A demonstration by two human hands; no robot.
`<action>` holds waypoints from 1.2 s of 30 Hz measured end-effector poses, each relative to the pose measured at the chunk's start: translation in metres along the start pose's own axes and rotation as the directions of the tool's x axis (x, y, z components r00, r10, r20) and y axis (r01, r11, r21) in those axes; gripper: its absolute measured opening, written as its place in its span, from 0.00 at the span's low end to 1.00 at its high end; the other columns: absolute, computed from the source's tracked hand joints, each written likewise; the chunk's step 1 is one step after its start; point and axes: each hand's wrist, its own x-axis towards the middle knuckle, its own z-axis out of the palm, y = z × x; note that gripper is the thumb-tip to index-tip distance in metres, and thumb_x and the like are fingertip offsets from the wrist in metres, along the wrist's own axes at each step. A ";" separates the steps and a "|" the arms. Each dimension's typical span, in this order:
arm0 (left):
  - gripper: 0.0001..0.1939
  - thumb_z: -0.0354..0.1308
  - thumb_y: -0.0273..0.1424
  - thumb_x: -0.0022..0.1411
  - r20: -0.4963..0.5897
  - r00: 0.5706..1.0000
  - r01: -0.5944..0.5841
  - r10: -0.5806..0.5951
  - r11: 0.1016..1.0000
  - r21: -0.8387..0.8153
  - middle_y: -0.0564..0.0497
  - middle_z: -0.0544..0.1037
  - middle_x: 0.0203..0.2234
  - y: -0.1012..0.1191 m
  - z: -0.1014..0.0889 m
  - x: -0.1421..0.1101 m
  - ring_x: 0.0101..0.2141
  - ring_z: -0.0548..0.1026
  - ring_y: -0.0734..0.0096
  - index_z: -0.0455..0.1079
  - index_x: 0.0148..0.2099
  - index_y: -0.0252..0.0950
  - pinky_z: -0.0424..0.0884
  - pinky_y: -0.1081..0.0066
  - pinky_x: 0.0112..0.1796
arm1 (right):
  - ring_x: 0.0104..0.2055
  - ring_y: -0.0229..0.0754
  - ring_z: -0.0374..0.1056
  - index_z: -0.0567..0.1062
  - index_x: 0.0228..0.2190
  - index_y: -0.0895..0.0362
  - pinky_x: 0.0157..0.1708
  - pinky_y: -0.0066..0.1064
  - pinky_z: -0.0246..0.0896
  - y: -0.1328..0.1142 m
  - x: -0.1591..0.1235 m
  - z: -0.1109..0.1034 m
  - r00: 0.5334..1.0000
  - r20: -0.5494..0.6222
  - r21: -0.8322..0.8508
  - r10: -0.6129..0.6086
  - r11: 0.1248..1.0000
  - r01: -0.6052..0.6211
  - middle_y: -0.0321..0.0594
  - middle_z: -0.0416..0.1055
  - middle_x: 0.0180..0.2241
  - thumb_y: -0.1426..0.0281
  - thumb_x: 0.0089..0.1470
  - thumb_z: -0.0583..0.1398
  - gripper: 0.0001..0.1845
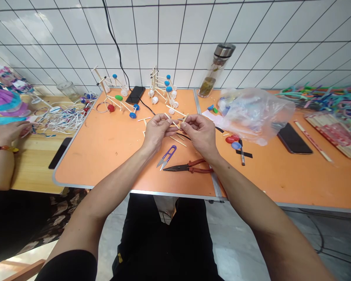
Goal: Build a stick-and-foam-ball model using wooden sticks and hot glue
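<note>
My left hand and my right hand are raised close together above an orange metal-edged folding table. Both grips are narrow pinches, with thumb and fingertips closed on slender pale wooden sticks. The sticks cross in the small gap between my hands, held out at my fingertips and not back against my palms, and one end pokes up and away from my right hand. More loose wooden sticks lie on the orange top just beneath my hands. Nearer my body, below my wrists, purple-handled thread snips lie just beside red-handled needle-nose pliers. Ahead and to the left stands a wooden stick frame with blue, green and red bottle caps, and a second stick frame with blue and white caps stands farther forward, near the table's back edge. A black smartphone lies between those two frames. To my right are a crumpled clear plastic bag, a few red and blue bottle caps and another black smartphone. Off to my left, another person's hand with a beaded bracelet rests on a pale wooden table, near a tangle of white paper strips.
</note>
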 end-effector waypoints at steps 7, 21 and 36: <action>0.12 0.72 0.33 0.68 0.014 1.000 -0.014 0.014 1.000 -0.007 0.48 0.90 0.40 -0.002 -0.001 0.000 0.32 0.88 0.69 0.71 0.43 0.38 0.80 0.77 0.31 | 0.31 0.39 0.73 0.79 0.33 0.52 0.34 0.33 0.72 0.001 0.000 0.000 1.000 -0.002 0.025 -0.005 1.000 0.005 0.34 0.76 0.31 0.55 0.54 0.75 0.17; 0.15 0.74 0.34 0.65 -0.001 1.000 -0.008 0.008 1.000 -0.012 0.49 0.90 0.41 -0.002 0.000 0.000 0.35 0.89 0.68 0.70 0.42 0.39 0.80 0.77 0.33 | 0.31 0.41 0.73 0.78 0.33 0.51 0.34 0.34 0.73 0.000 0.000 0.000 1.000 -0.001 -0.009 -0.003 1.000 0.003 0.35 0.76 0.31 0.50 0.54 0.75 0.20; 0.16 0.76 0.34 0.64 -0.018 1.000 -0.012 0.012 1.000 -0.022 0.50 0.89 0.39 -0.001 0.003 -0.002 0.34 0.89 0.69 0.69 0.41 0.39 0.80 0.76 0.34 | 0.32 0.41 0.76 0.78 0.33 0.51 0.35 0.35 0.75 0.004 0.001 -0.001 1.000 -0.007 0.001 -0.009 1.000 0.009 0.35 0.78 0.31 0.49 0.53 0.76 0.21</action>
